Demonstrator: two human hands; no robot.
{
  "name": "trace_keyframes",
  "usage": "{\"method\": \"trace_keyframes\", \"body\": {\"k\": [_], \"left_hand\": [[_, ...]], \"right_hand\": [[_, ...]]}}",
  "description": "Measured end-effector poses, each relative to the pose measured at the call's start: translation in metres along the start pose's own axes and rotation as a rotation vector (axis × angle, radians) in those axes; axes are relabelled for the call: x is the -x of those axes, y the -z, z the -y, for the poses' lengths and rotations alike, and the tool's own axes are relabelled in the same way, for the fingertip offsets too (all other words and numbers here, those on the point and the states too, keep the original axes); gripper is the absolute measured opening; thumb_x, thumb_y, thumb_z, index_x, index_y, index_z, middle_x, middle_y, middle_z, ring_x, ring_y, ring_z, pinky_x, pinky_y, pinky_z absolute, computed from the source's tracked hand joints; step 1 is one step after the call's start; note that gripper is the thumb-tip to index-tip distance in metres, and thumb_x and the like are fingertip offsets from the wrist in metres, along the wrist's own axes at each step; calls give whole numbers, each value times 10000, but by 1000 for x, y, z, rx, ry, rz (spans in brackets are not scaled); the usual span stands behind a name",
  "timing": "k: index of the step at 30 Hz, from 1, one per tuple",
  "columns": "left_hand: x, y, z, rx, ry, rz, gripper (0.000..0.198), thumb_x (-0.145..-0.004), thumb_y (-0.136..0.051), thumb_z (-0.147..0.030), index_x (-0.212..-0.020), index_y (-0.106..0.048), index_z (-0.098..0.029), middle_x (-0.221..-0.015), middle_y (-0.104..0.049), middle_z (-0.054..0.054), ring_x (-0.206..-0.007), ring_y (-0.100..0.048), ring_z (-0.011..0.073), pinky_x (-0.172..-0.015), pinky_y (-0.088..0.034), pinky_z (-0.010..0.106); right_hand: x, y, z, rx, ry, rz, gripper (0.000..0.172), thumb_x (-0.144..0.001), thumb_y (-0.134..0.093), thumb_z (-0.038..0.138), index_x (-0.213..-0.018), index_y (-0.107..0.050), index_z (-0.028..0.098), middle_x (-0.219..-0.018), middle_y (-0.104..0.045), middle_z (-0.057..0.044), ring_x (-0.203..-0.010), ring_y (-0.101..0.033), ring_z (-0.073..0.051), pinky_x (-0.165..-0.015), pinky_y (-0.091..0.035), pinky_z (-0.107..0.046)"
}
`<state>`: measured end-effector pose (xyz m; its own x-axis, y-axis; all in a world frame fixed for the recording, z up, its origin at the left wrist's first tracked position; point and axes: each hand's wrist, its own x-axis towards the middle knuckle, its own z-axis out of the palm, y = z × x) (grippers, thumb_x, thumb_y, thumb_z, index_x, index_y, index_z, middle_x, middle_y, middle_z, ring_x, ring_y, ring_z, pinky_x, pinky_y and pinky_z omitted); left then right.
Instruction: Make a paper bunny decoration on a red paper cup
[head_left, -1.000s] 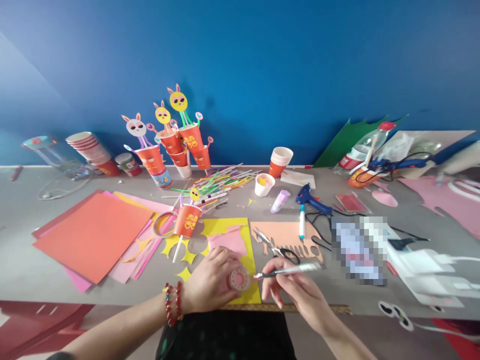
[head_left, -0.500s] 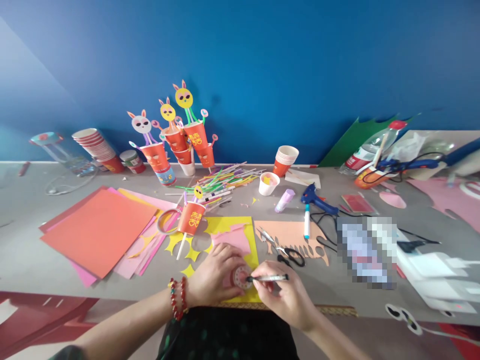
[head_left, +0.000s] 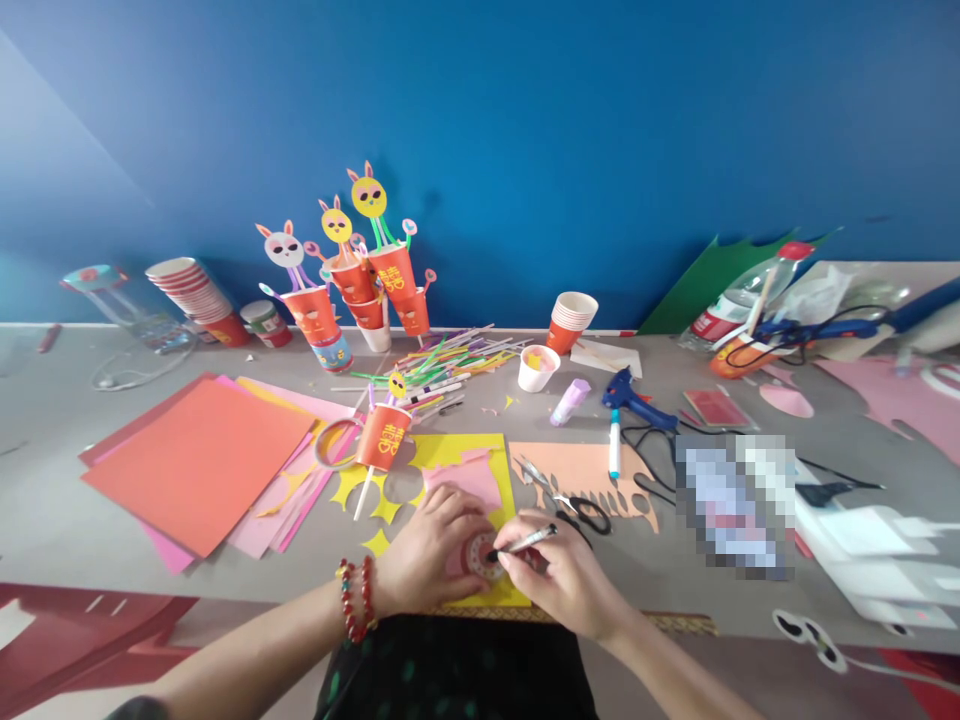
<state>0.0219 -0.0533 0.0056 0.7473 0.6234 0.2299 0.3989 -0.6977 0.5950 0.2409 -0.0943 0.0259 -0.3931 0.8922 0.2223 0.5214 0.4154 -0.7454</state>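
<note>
My left hand (head_left: 439, 545), with a red bead bracelet at the wrist, curls its fingers and thumb around a small round disc (head_left: 480, 555) with a ring of dots. The disc lies on pink paper (head_left: 476, 478) over a yellow sheet (head_left: 501, 445). My right hand (head_left: 566, 580) pinches a slim pen (head_left: 531, 541), its dark tip at the disc's middle. To the right, scissors (head_left: 574, 500) with black handles lie partly on peach cut-out paper (head_left: 555, 456). A small red paper cup figure (head_left: 384, 438) lies beyond my left hand.
Coloured paper (head_left: 202, 460) is stacked at left. Cup figures with animal faces (head_left: 311, 310) stand by the wall, near scattered straws (head_left: 457, 360). A blue glue gun (head_left: 637, 400), a blue-capped marker (head_left: 614, 445), a glue stick (head_left: 570, 402) and a power strip (head_left: 862, 560) lie to the right.
The pen has tilted more upright in my right hand, and its tip has shifted slightly to the left on the disc. My left hand stays around the disc.
</note>
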Motion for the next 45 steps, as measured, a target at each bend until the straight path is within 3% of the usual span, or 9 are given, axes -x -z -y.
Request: {"method": "trace_keyframes", "body": {"k": [13, 24, 34, 45], "left_hand": [[1, -2, 1, 9, 7, -16, 517, -764, -763, -446, -1196, -604, -212, -1183, -616, 108, -1071, -526, 286, -977, -422, 454], [2, -4, 3, 7, -10, -21, 514, -774, -751, -482, -1178, -608, -198, -1179, -615, 110, -1081, -524, 282, -987, -422, 458], [1, -3, 2, 9, -3, -22, 458, -778, -749, -402, -1165, -611, -198, -1174, -617, 103, -1069, -516, 283, -984, -422, 465], [2, -5, 4, 11, -8, -24, 493, -767, -763, -430, -1181, -609, -210, -1192, -610, 97, -1066, -517, 279, -972, -424, 458]], "right_hand": [[-3, -4, -4, -1, 19, 19, 129, -920, -545, 218, -866, -661, 202, -799, -681, -33, -759, -633, -180, -711, -494, -278], [-5, -1, -4, 80, 159, 10, 149, -939, -499, 164, -867, -625, 197, -803, -681, -47, -765, -601, -184, -736, -489, -299], [0, -7, -4, 249, 316, -13, 156, -878, -518, 78, -926, -595, 204, -749, -660, -29, -736, -550, -189, -699, -464, -306], [-7, 2, -1, 36, 162, -27, 120, -900, -535, 141, -828, -603, 210, -704, -635, -11, -681, -582, -166, -664, -440, -276]]}}
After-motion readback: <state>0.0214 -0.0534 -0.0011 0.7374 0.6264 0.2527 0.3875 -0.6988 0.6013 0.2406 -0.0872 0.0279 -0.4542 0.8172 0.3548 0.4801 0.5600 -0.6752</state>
